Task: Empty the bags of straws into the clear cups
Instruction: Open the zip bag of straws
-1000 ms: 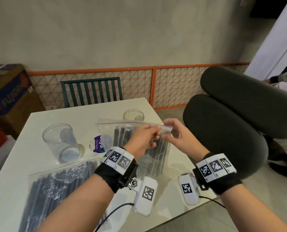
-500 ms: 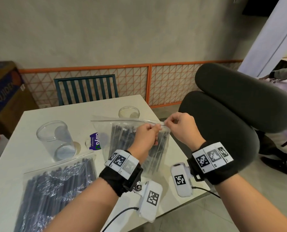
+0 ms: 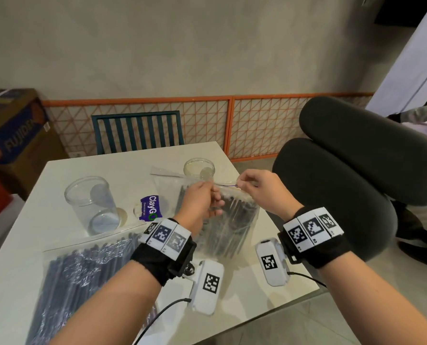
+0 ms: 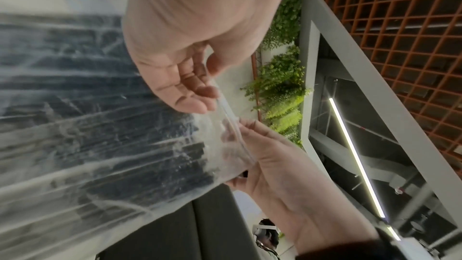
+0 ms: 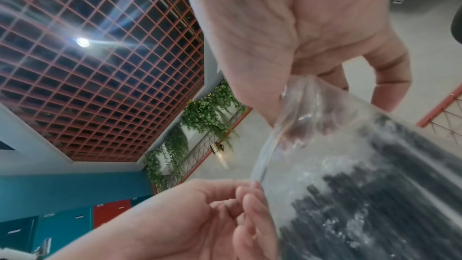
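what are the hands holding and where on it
Both the left hand and right hand pinch the zip-top edge of one clear bag of dark straws, at its mouth.

bag (image 3: 232,220): thin clear plastic, crinkly, shiny. straws (image 3: 222,227): dark matt plastic. cups (image 3: 93,207): clear glossy plastic. table (image 3: 28,245): smooth, glossy white.

second bag of straws (image 3: 83,282) cut off at the table's near-left edge, cardboard box (image 3: 13,125) cropped at left, held bag's seal (image 4: 232,126) blurred
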The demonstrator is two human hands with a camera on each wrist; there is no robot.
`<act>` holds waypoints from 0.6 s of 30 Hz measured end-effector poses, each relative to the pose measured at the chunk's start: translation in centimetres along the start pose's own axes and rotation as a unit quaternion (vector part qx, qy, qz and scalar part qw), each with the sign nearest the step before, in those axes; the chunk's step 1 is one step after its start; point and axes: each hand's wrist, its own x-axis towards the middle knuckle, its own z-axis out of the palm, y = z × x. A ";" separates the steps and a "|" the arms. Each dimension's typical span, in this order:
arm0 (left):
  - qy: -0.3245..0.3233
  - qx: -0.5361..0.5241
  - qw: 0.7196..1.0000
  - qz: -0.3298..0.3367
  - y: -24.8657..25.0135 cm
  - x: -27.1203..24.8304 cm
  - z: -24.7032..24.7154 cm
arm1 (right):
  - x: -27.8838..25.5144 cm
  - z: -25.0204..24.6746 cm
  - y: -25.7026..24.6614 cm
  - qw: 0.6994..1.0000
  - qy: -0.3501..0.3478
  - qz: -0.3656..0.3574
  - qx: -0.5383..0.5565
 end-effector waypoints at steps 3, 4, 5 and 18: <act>-0.017 0.012 1.000 0.021 -0.1 -0.2 -0.3 | 1.2 0.0 0.4 0.999 0.024 0.036 -0.009; -0.024 0.016 0.999 0.028 -0.3 -0.3 -0.2 | 1.7 0.0 0.4 0.997 0.047 0.057 -0.011; -0.028 0.020 0.999 0.029 -0.5 -0.5 -0.2 | 2.2 0.1 0.4 0.995 0.069 0.077 -0.018; 0.040 -0.011 0.999 0.026 0.5 0.3 -1.3 | 2.0 3.5 -2.9 0.986 0.021 -0.010 -0.167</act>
